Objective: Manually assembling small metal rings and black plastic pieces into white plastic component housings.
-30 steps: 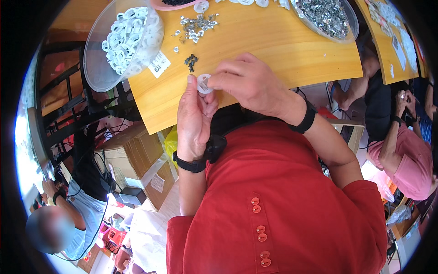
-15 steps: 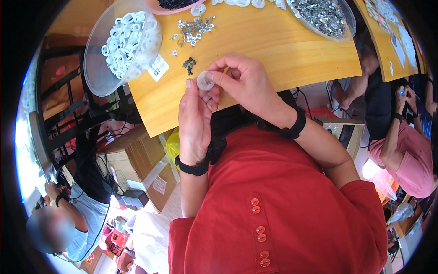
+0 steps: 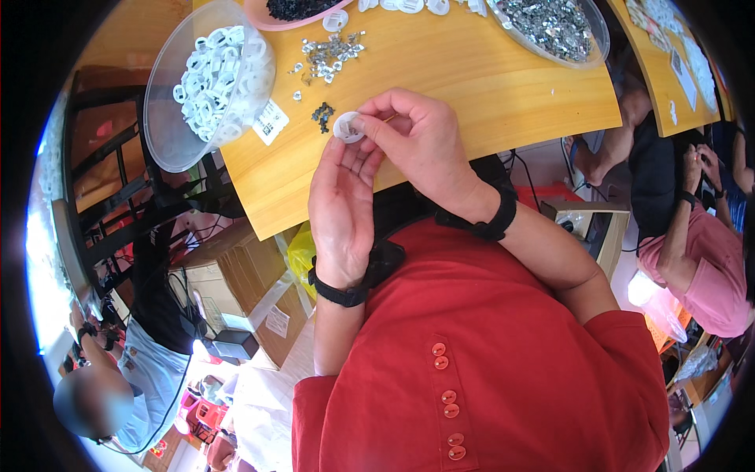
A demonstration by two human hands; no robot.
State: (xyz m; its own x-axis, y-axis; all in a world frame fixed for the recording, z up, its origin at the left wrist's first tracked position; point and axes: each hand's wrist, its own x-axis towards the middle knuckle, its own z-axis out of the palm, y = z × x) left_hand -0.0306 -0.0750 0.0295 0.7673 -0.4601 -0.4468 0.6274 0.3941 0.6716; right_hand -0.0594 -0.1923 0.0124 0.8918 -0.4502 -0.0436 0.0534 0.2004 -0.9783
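Disc (image 3: 344, 128) between both hands' fingers (image 3: 377, 134)

Our shirt (image 3: 511, 346) is plain red with orange-red buttons (image 3: 451, 411), our wristbands (image 3: 340, 296) black. We see a translucent whitish disc (image 3: 342, 129), a yellow-brown worktop (image 3: 448, 67) with faint wood grain, silvery bits (image 3: 326, 57), black bits (image 3: 322, 116), white parts (image 3: 208, 82) and a pink bowl (image 3: 255, 19).

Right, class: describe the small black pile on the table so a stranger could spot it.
Find the wooden table, with a clear bowl of white pieces at its left edge. Right of that bowl, just beyond the left hand, lies the small black pile. The neighbouring silvery pile is larger and more scattered; this one is dark and compact.
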